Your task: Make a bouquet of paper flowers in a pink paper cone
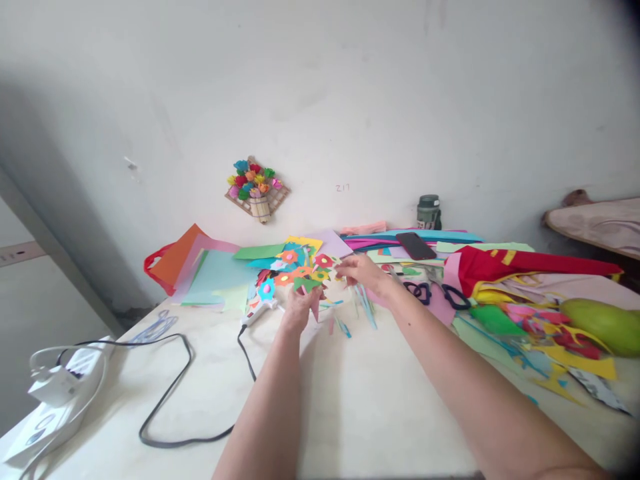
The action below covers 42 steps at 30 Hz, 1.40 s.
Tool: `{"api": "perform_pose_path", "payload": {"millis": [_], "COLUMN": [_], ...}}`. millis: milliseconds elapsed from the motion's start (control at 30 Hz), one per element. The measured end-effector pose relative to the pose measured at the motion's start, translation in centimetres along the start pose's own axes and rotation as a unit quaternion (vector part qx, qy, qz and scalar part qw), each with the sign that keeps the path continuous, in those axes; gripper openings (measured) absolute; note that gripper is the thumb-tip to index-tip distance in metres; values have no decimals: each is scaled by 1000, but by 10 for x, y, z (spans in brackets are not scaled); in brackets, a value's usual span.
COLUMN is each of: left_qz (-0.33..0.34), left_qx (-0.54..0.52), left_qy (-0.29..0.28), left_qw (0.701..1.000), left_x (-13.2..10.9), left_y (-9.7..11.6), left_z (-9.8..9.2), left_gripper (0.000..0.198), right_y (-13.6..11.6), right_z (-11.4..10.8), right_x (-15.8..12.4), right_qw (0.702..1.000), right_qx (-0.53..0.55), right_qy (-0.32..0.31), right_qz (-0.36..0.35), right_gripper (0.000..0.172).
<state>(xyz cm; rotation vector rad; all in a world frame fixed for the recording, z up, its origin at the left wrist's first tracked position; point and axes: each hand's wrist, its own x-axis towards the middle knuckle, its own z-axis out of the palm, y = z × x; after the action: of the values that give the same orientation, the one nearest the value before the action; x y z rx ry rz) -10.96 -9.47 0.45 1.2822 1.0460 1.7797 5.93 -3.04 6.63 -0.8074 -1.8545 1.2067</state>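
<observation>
My left hand (299, 310) is closed around the base of a bunch of colourful paper flowers (303, 272). Red, orange and yellow blooms show above the fingers, with a green paper piece and a pink paper point by the hand. To the right of the bunch, my right hand (361, 269) has its fingers drawn together beside the outer flowers; what they hold is too small to make out. A blue paper flower (267, 289) appears at the left of the bunch. Just below it lies a white glue gun (259, 312). Thin paper strips (367, 308) lie under my right hand.
Coloured paper sheets (220, 270) lie at the back left. A black cord (187, 360) runs toward a power strip (55, 407). Scissors (443, 293), a phone (416, 246), a bottle (429, 212), a red cloth (525, 263) and paper scraps (540, 333) occupy the right.
</observation>
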Motion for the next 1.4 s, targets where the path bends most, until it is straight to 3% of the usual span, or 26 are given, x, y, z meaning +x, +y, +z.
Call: {"api": "perform_pose_path", "payload": {"millis": [200, 300, 400, 567, 700, 967, 1100, 1267, 1400], "left_qz": [23, 36, 21, 16, 0, -41, -14, -40, -59], "left_qx": [-16, -17, -22, -12, -1, 20, 24, 58, 75], "left_qy": [21, 22, 13, 31, 38, -34, 3, 66, 78], "left_qw": [999, 999, 999, 999, 999, 998, 1000, 995, 992], "left_x": [1, 2, 3, 5, 4, -1, 1, 5, 5], "left_y": [0, 1, -1, -7, -5, 4, 2, 2, 5], "left_z": [-1, -4, -8, -10, -7, 0, -2, -7, -7], "left_gripper": [31, 29, 31, 34, 37, 31, 29, 32, 33], "right_y": [11, 19, 27, 29, 27, 33, 32, 40, 52], "right_z": [17, 27, 41, 62, 68, 71, 54, 16, -5], "right_x": [-10, -14, -16, -19, -22, -13, -6, 3, 7], "right_qw": [978, 964, 957, 979, 988, 996, 995, 995, 974], "right_qx": [19, 69, 111, 117, 83, -19, -13, -46, -168], "right_qy": [-190, -242, -262, -167, -128, -66, -101, 52, 119], "right_qz": [84, 83, 62, 19, -9, -51, -16, 78, 89], "right_gripper": [37, 45, 38, 22, 10, 23, 26, 31, 18]}}
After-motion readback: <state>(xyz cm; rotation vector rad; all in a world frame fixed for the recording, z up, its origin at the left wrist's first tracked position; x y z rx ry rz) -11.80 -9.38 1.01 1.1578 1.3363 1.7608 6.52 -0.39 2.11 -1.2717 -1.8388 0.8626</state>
